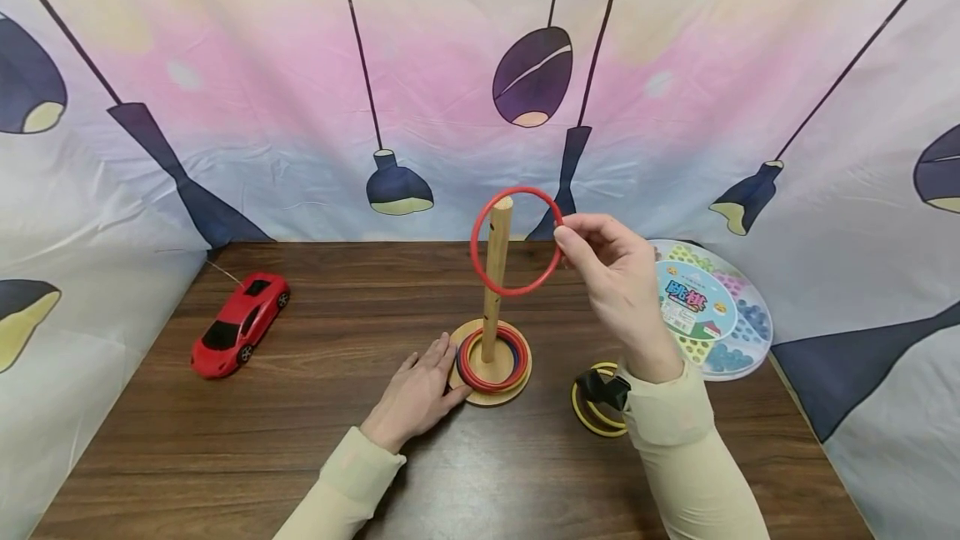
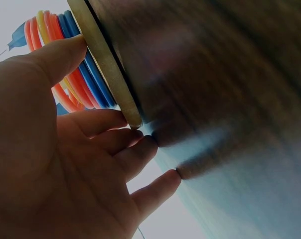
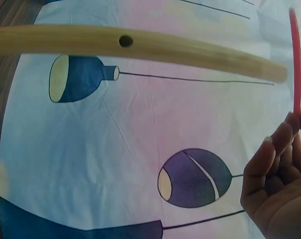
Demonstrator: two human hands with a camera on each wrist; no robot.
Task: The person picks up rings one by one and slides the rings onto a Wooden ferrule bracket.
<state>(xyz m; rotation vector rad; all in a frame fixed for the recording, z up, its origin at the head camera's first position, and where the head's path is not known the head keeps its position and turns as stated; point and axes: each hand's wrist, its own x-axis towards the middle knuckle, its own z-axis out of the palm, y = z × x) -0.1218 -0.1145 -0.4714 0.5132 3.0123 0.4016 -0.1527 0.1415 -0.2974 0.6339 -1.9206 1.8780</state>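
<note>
My right hand [image 1: 618,273] pinches a red ring [image 1: 516,291] between thumb and fingertips. In the head view the ring stands upright and overlaps the top of the wooden post [image 1: 492,307]; the right wrist view puts the ring [image 3: 296,59] just past the post's tip. Down on the round wooden base [image 1: 491,399], several rings [image 1: 491,387] lie stacked around the post, with red, yellow and blue showing in the left wrist view. My left hand [image 1: 420,398] rests beside the base with its fingers extended, the thumb on top and fingertips at the edge and table.
Two yellow rings [image 1: 598,427] lie on the table [image 1: 337,298] beneath my right wrist, partly hidden by a black strap. Behind that arm is a round board-game package [image 1: 738,332]. A red toy car [image 1: 242,325] stands at the left. Patterned cloth [image 1: 300,90] hangs behind.
</note>
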